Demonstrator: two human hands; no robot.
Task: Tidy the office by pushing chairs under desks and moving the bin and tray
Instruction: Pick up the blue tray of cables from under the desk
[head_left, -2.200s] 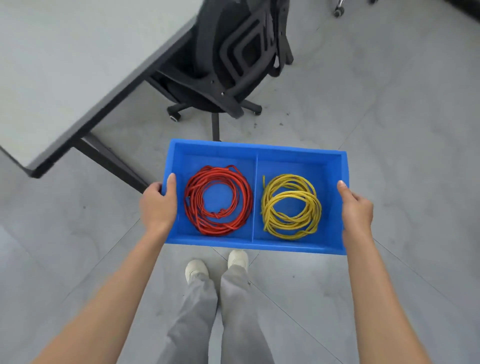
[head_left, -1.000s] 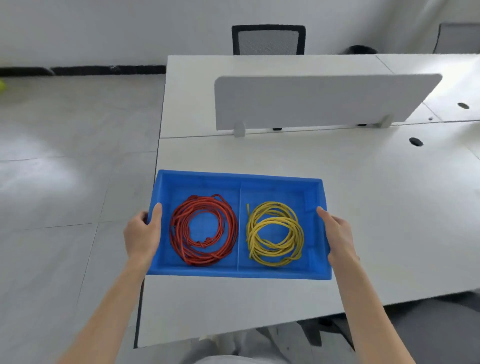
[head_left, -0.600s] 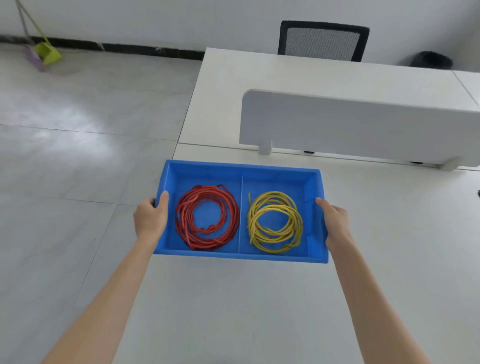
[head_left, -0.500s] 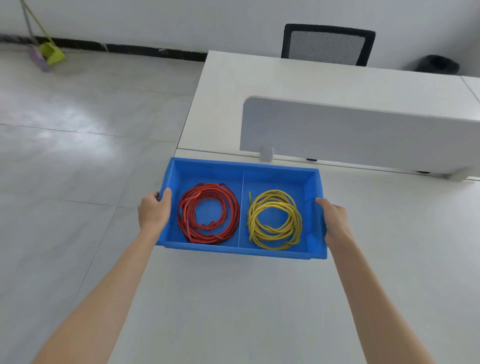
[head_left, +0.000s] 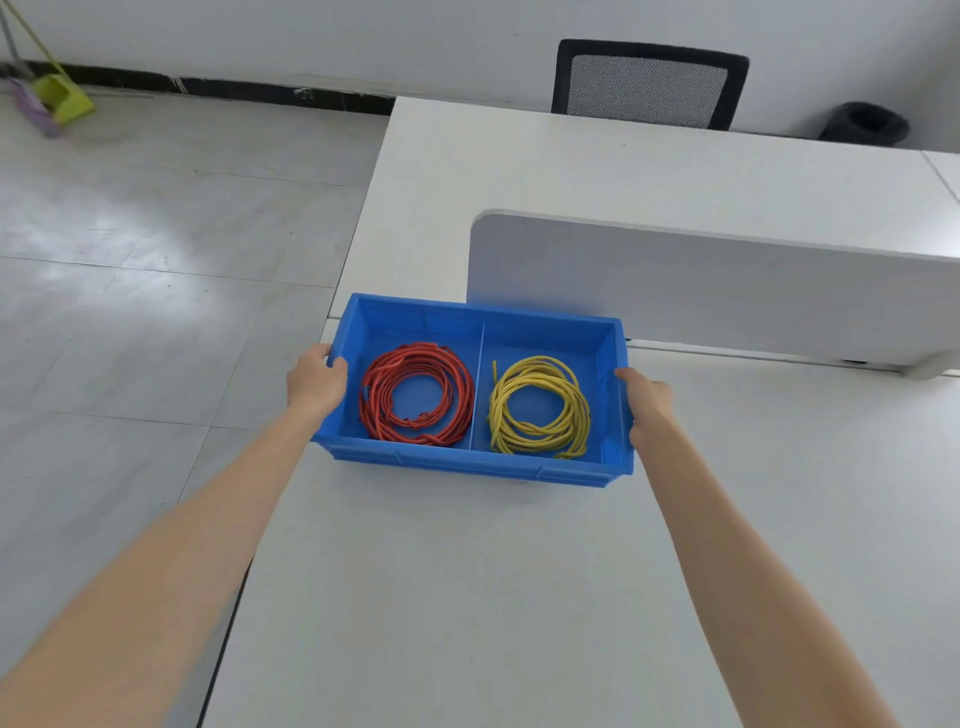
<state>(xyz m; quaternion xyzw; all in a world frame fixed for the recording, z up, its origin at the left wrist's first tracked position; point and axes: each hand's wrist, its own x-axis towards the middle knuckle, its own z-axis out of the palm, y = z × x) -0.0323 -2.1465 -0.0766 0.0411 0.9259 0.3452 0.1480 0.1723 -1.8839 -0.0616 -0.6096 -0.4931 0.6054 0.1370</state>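
Both bare forearms are extended forward, angled inward. The left hand (head_left: 316, 383) is curled over the left end wall of the blue tray (head_left: 470, 463), thumb inside. The right hand (head_left: 645, 406) is clamped on the right end wall likewise.

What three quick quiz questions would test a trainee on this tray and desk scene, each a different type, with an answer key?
1. True or false: both the left hand and the right hand grip the blue tray.
2. Which coil lies in the tray's right compartment? A) red cable coil B) yellow cable coil C) neither
3. Fill in: directly behind the tray stands a white desk ____.

Key: 1 true; 2 B; 3 divider.
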